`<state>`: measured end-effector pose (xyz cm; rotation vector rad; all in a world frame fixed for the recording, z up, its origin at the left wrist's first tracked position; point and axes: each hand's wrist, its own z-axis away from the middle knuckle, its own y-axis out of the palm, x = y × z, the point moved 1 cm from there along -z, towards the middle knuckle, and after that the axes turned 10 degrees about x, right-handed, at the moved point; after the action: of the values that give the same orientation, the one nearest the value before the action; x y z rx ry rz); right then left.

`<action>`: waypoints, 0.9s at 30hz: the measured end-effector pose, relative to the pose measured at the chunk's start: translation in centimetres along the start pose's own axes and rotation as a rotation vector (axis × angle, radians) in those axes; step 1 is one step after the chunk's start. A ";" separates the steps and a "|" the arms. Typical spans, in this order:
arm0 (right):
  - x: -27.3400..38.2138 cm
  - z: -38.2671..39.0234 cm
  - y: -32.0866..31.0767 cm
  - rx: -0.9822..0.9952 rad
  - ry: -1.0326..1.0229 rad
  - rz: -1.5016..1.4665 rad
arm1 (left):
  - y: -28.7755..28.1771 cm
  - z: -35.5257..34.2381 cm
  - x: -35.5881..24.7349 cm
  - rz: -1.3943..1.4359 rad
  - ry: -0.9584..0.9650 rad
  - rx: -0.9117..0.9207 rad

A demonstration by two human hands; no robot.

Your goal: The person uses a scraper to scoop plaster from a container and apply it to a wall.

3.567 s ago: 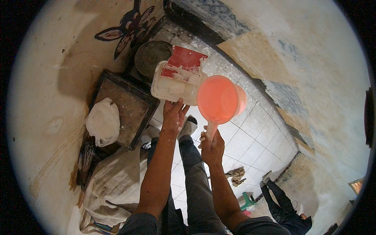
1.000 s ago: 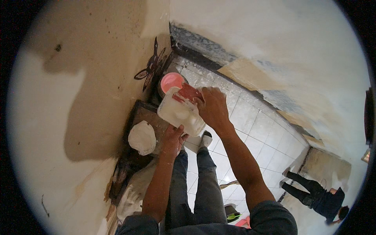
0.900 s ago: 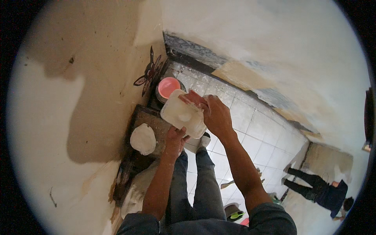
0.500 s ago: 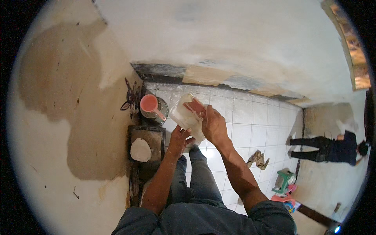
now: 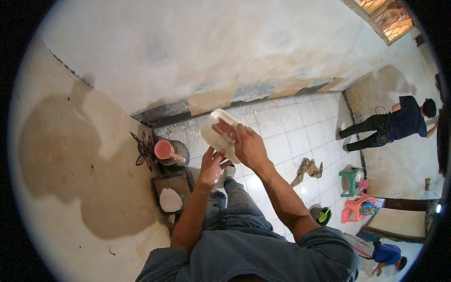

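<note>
In front of my body my left hand [image 5: 212,168] supports a whitish plastic tray [image 5: 205,135] from below at its near end, fingers curled against it. The tray is tilted, and a pale smear coats its inside. My right hand [image 5: 252,148] grips a flat reddish scraper [image 5: 222,129], whose blade lies over the inside of the tray. My right fingers partly hide the scraper's near end. Whether the blade touches the tray's bottom, I cannot tell.
At left, a pink dipper [image 5: 164,149] rests on a dark bucket [image 5: 182,149]; nearby a dark stand [image 5: 185,181] bears a white lump [image 5: 170,200]. A crumpled cloth [image 5: 307,171], green stool [image 5: 350,182], pink stool [image 5: 351,210] and black bucket [image 5: 314,215] sit right. Two people [image 5: 408,123] work beyond.
My view has turned, bringing the black bucket and a second person at lower right into sight. The standing person's arm and body have shifted. Both hands still hold the tray and scraper.
</note>
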<state>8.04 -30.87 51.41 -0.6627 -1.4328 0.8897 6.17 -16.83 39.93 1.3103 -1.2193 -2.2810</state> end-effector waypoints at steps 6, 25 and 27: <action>-0.6 -1.0 -2.5 -0.041 -0.064 -0.037 | 2.5 -2.1 -1.1 0.006 -0.005 0.053; -3.9 -7.7 -10.0 -0.175 -0.030 -0.060 | 6.7 -9.8 -5.0 -0.014 0.048 0.086; -4.6 -8.3 -10.3 -0.202 -0.001 -0.076 | 7.2 -10.7 -5.2 -0.009 0.046 0.053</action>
<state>17.85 -39.14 57.03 -0.7522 -1.5519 0.6917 16.34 -24.17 45.84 1.3817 -1.2696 -2.2259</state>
